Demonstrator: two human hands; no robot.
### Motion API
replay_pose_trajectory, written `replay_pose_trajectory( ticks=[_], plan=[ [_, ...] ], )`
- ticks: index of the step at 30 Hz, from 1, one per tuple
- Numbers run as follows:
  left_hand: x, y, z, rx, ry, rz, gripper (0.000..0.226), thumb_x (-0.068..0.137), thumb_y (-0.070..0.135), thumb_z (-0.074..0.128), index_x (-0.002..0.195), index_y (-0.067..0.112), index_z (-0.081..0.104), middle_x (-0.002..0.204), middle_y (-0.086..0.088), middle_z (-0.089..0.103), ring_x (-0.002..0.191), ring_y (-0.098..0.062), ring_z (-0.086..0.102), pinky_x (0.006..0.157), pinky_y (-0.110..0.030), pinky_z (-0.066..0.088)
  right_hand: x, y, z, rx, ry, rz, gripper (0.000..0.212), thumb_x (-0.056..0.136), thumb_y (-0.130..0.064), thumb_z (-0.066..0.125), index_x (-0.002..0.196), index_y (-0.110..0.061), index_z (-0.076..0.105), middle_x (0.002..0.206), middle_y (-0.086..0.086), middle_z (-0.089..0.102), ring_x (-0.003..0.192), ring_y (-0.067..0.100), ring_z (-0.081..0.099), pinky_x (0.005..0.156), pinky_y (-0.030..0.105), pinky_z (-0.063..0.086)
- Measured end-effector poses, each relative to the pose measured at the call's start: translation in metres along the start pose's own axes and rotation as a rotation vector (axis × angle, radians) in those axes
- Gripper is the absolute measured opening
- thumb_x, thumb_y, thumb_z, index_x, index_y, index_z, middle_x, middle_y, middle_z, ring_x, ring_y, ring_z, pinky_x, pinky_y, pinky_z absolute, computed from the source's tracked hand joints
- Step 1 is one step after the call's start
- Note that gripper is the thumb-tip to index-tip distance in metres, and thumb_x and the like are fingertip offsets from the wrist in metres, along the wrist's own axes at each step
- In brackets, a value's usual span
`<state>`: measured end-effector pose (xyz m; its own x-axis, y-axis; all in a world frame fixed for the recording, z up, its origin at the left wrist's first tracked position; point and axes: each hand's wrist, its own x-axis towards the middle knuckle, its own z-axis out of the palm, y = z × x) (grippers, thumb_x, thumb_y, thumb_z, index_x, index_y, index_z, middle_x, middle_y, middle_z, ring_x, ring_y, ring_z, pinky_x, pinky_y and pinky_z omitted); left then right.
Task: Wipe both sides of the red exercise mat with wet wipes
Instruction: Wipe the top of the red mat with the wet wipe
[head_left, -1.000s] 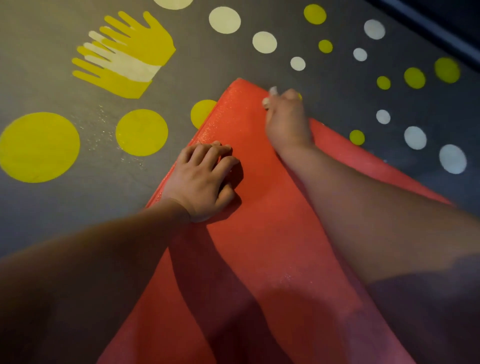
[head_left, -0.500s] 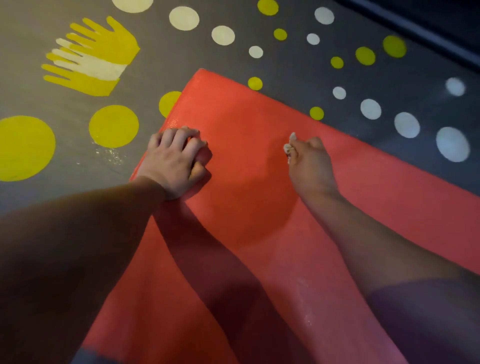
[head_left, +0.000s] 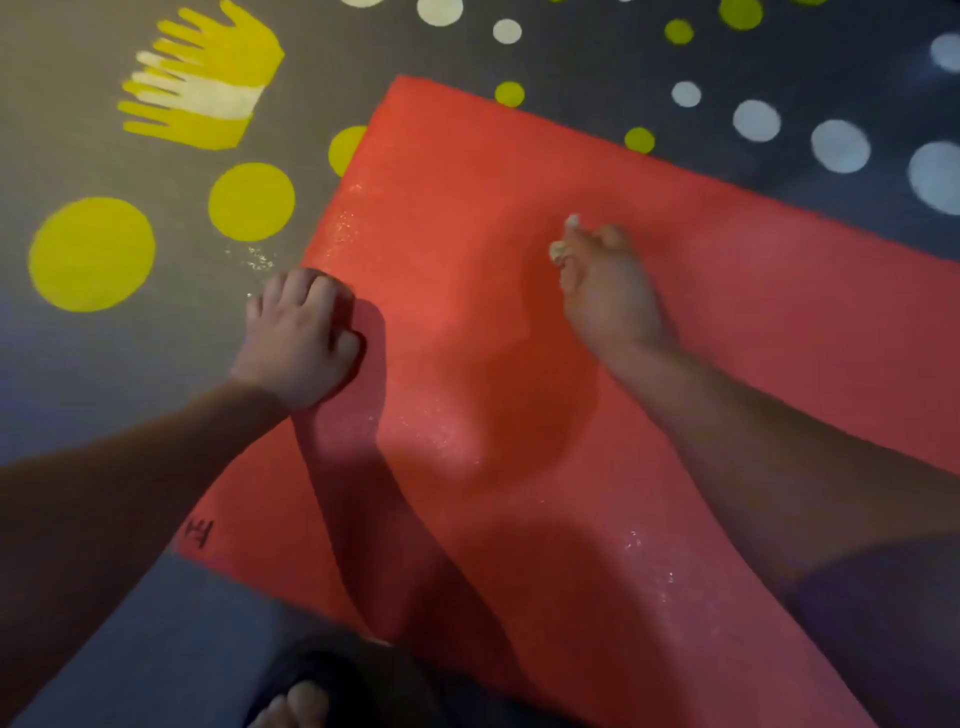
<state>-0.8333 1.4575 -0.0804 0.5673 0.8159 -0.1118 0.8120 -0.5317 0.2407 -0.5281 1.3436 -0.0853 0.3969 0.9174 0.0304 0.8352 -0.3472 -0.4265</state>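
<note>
**A:** Where is the red mat (head_left: 467, 234) found?

**B:** It is spread flat on the floor (head_left: 104, 389), just right of and below the yellow handprint (head_left: 202, 88). The edge nearest the handprint is borne down on by the left hand (head_left: 298, 338), fingers bent. Whether that edge is pinched cannot be told.

**A:** And the wet wipe (head_left: 560, 252)?

**B:** It is clenched, balled up, in the right hand (head_left: 608, 296), farther from the handprint, mid-mat. Overlapping strokes under even pressure are advised, with the mat pinned so it is not dragged.

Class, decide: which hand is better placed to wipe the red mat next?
Right. The right hand holds the wet wipe on the red mat; the left hand braces at its edge, no wipe visible.
</note>
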Motion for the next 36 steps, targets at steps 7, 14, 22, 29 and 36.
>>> replay_pose_trajectory(
  ticks=[7, 14, 22, 29, 36],
  plan=[
    [-0.033, -0.028, -0.011, -0.047, -0.074, -0.137, 0.045, 0.071, 0.039, 0.051, 0.107, 0.013, 0.059, 0.114, -0.015, 0.054, 0.106, -0.039, 0.048, 0.092, -0.050, 0.046, -0.062, -0.098, 0.054, 0.123, -0.190, -0.341, 0.036, 0.099, -0.018, 0.041, 0.118, 0.001, 0.064, 0.102, 0.018, 0.063, 0.092, 0.037, 0.062, 0.082, 0.040, 0.052],
    [-0.052, -0.036, -0.011, -0.137, -0.078, -0.143, 0.045, 0.075, 0.029, 0.056, 0.116, 0.009, 0.061, 0.118, -0.016, 0.053, 0.110, -0.038, 0.048, 0.099, -0.044, 0.041, -0.019, -0.098, 0.045, 0.013, -0.264, -0.458, 0.032, 0.095, -0.011, 0.043, 0.121, -0.007, 0.062, 0.111, 0.015, 0.058, 0.098, 0.033, 0.059, 0.076, 0.030, 0.044],
    [-0.051, -0.049, -0.019, -0.183, -0.135, -0.216, 0.050, 0.085, 0.026, 0.074, 0.129, 0.013, 0.057, 0.125, -0.012, 0.052, 0.124, -0.034, 0.047, 0.105, -0.043, 0.040, -0.010, -0.135, 0.071, 0.165, -0.290, -0.431, 0.039, 0.098, -0.018, 0.035, 0.106, 0.005, 0.065, 0.099, 0.023, 0.062, 0.091, 0.039, 0.062, 0.082, 0.043, 0.053],
    [-0.046, -0.057, -0.015, -0.234, -0.160, -0.248, 0.060, 0.081, 0.034, 0.075, 0.134, 0.016, 0.054, 0.126, -0.008, 0.051, 0.128, -0.029, 0.045, 0.109, -0.040, 0.038, 0.056, -0.110, 0.053, -0.068, -0.177, -0.363, 0.024, 0.095, -0.010, 0.049, 0.116, -0.011, 0.062, 0.111, 0.009, 0.058, 0.101, 0.027, 0.058, 0.078, 0.032, 0.046],
    [-0.037, -0.060, -0.012, -0.277, -0.167, -0.278, 0.061, 0.076, 0.037, 0.076, 0.131, 0.019, 0.055, 0.123, -0.006, 0.051, 0.127, -0.027, 0.046, 0.107, -0.039, 0.041, 0.033, -0.135, 0.087, 0.059, -0.229, -0.567, 0.031, 0.095, -0.012, 0.043, 0.111, 0.006, 0.063, 0.111, 0.025, 0.060, 0.096, 0.042, 0.063, 0.085, 0.047, 0.054]
  ],
)
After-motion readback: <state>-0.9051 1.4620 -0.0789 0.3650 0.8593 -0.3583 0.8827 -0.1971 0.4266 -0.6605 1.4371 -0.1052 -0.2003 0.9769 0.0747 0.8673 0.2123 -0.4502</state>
